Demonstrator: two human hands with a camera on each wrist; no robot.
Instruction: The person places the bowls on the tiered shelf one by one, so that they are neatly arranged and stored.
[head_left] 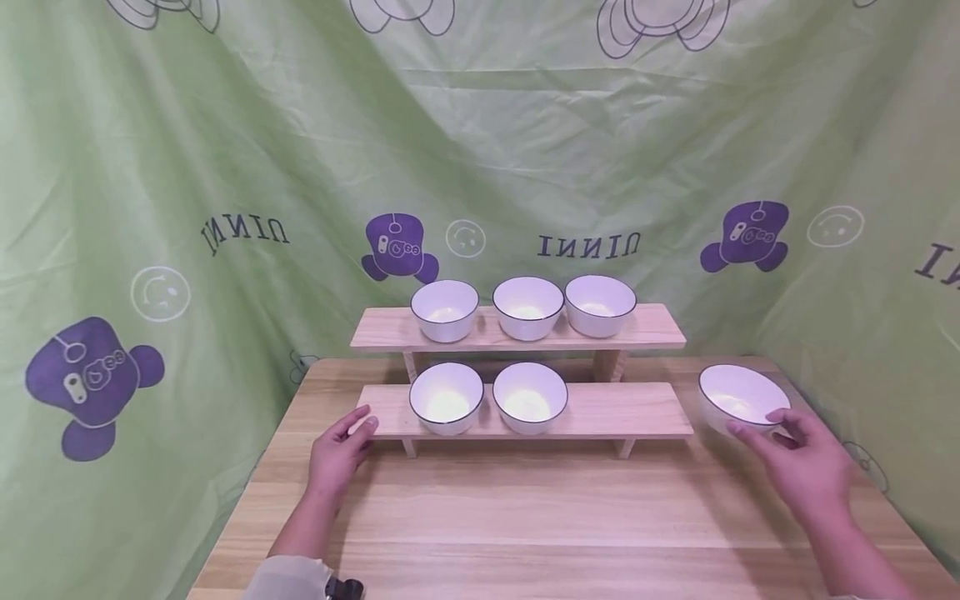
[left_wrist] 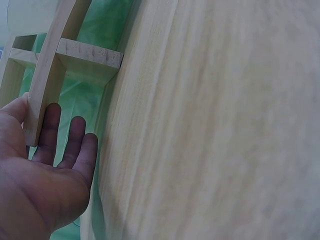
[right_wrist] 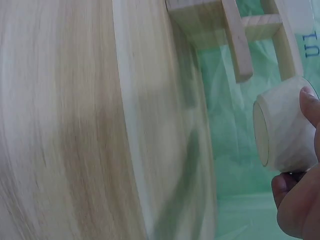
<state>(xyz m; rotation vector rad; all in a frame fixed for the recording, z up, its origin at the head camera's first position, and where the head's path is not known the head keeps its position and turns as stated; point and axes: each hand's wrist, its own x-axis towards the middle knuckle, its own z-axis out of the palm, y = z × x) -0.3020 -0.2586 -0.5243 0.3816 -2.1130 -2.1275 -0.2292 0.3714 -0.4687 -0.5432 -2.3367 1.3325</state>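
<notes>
A white bowl with a dark rim is in my right hand, tilted, to the right of the wooden shelf. Thumb and fingers pinch its near side; the right wrist view shows the bowl held above the table, its base ring facing the camera. My left hand pinches the left end of the shelf's lower board, thumb on one face and fingers on the other, as the left wrist view shows on the board. Two bowls, a left one and a right one, stand on that board.
Three more white bowls stand on the upper board, at the left, middle and right. The two-tier shelf sits at the back of the wooden table. A green printed cloth hangs behind and at both sides.
</notes>
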